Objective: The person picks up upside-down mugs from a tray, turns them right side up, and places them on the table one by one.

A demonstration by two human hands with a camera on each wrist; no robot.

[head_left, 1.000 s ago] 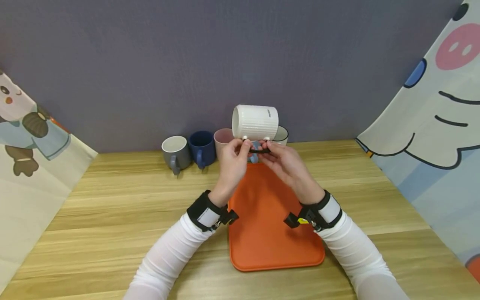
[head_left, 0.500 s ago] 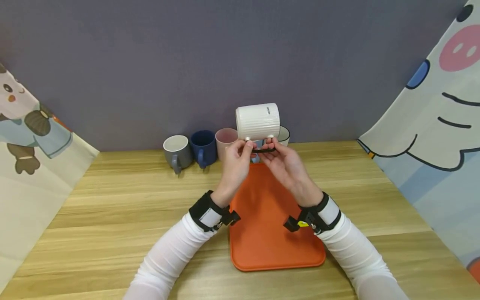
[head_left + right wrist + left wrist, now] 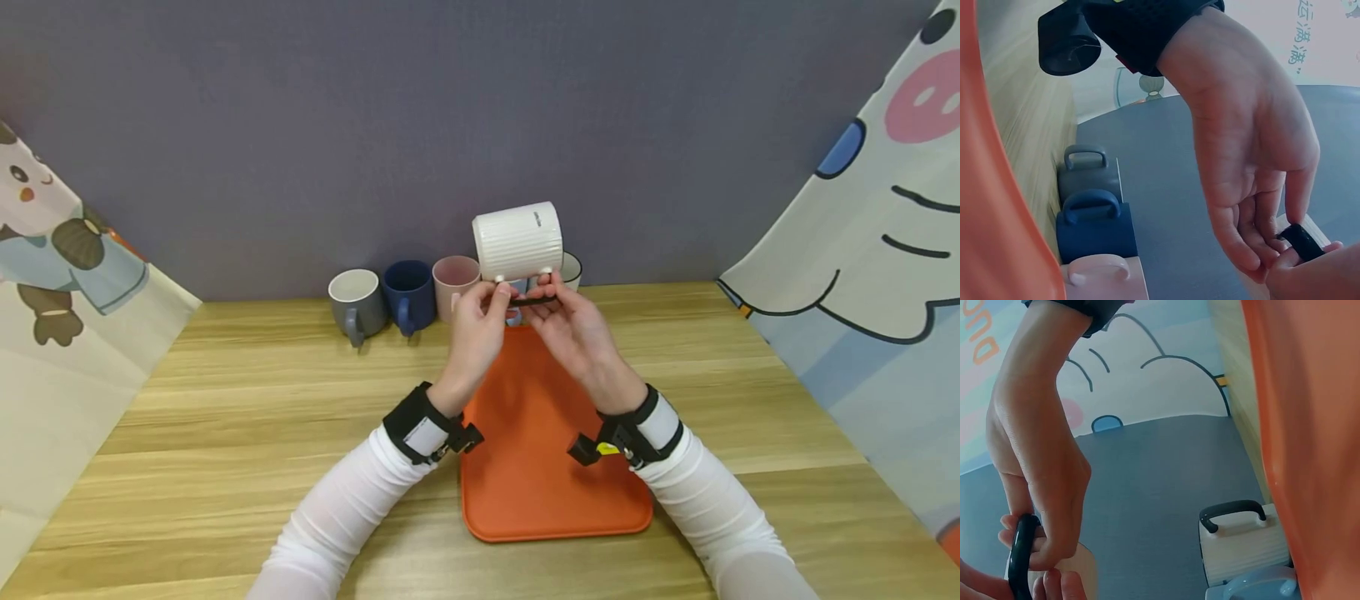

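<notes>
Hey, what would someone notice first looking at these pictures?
A white ribbed mug held up sideways by its black handle, pinched between the left hand and right hand. Below them lies an orange tray on the wooden table, with a row of mugs against the back wall.

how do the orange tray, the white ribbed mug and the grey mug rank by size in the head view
1. Flat orange plastic tray, largest.
2. White ribbed ceramic mug, held up nearer the camera, so its lead is unsure.
3. Grey ceramic mug, smallest.

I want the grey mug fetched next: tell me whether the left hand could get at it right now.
Probably not yet: the left hand pinches the white mug's black handle. The grey mug stands unobstructed at the row's left end.
</notes>
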